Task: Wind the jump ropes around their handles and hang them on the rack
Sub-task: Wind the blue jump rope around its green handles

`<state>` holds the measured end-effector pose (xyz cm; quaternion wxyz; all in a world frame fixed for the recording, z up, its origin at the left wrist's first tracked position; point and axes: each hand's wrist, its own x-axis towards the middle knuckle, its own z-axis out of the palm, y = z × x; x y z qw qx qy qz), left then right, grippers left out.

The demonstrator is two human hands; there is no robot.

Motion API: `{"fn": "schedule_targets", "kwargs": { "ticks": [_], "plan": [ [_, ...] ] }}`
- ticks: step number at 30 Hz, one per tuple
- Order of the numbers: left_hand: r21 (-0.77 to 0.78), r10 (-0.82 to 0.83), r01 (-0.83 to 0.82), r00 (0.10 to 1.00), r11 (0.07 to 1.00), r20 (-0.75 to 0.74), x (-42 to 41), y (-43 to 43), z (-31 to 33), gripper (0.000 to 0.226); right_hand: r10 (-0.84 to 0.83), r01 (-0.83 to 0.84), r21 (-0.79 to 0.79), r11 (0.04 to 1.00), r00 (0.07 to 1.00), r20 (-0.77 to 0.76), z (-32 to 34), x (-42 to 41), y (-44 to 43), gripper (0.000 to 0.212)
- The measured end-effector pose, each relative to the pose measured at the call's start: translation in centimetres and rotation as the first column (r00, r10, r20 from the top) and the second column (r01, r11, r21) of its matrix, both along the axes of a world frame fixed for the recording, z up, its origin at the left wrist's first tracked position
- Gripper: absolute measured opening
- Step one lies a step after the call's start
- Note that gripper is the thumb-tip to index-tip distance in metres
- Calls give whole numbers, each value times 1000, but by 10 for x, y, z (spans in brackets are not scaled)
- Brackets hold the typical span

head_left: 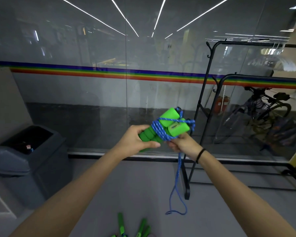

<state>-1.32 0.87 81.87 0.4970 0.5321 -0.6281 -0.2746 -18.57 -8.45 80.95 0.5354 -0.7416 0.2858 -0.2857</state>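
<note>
The left hand point(137, 141) has its grip closed round the lower ends of the paired green foam handles point(169, 122), held up before the glass wall. They look light and squashy, probably best clasped mid-length. The limp blue rope point(158, 130) wraps them several times, with slack hanging floorward. The right hand point(183, 144) pinches the rope just below the wraps. The black rack point(203, 93) stands nearby.
</note>
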Motion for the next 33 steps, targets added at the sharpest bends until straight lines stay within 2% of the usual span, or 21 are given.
{"fn": "schedule_targets", "kwargs": {
  "ticks": [4,6,7,9,11,14,18,20,22,24,25,27,28,30,31,33],
  "plan": [
    [19,212,-211,972,977,-98,-4,-6,-3,35,5,-11,-62,998,996,-87,-3,7,12,37],
    [33,270,-268,951,963,-149,-6,-8,-5,35,-45,9,-203,979,983,-177,2,7,18,35],
    [30,305,-303,944,952,-130,-7,-9,-5,35,-79,2,-300,954,966,-247,5,7,21,32],
    [-2,383,-383,924,924,-8,-9,-9,-3,34,-135,-67,-451,890,906,-401,11,8,26,26],
    [-44,450,-449,882,893,141,-12,-6,0,34,-173,-162,-530,833,833,-526,17,7,29,22],
    [-73,482,-506,754,860,447,-16,0,8,41,-206,-309,-582,752,729,-653,27,4,35,18],
    [-71,309,-404,562,912,767,-15,2,14,41,-234,-408,-620,670,676,-699,49,1,44,24],
    [-55,190,-280,480,958,856,-14,4,17,30,-210,-423,-626,655,693,-689,61,-1,41,22],
    [-3,63,-137,437,991,897,-13,7,19,19,-131,-420,-611,671,744,-656,72,-5,32,18],
    [68,-48,-29,454,997,890,-12,10,20,16,8,-375,-546,749,829,-559,76,-8,21,15],
    [90,-82,8,494,996,866,-10,12,19,18,85,-351,-482,803,868,-489,76,-10,16,12],
    [87,-114,75,661,993,742,-8,12,16,23,209,-320,-348,881,924,-320,71,-15,7,7],
    [65,-130,115,770,991,625,-8,13,15,26,249,-309,-285,907,942,-226,66,-18,6,4],
    [-10,-153,165,933,986,325,-10,14,17,33,246,-245,-134,960,969,-6,53,-25,2,6],
    [-44,-147,158,971,987,191,-12,14,18,36,183,-180,-39,983,978,100,45,-26,1,14],
    [-71,-117,118,993,991,11,-16,12,19,41,45,-53,41,998,982,182,29,-25,1,29]
  ]
}}
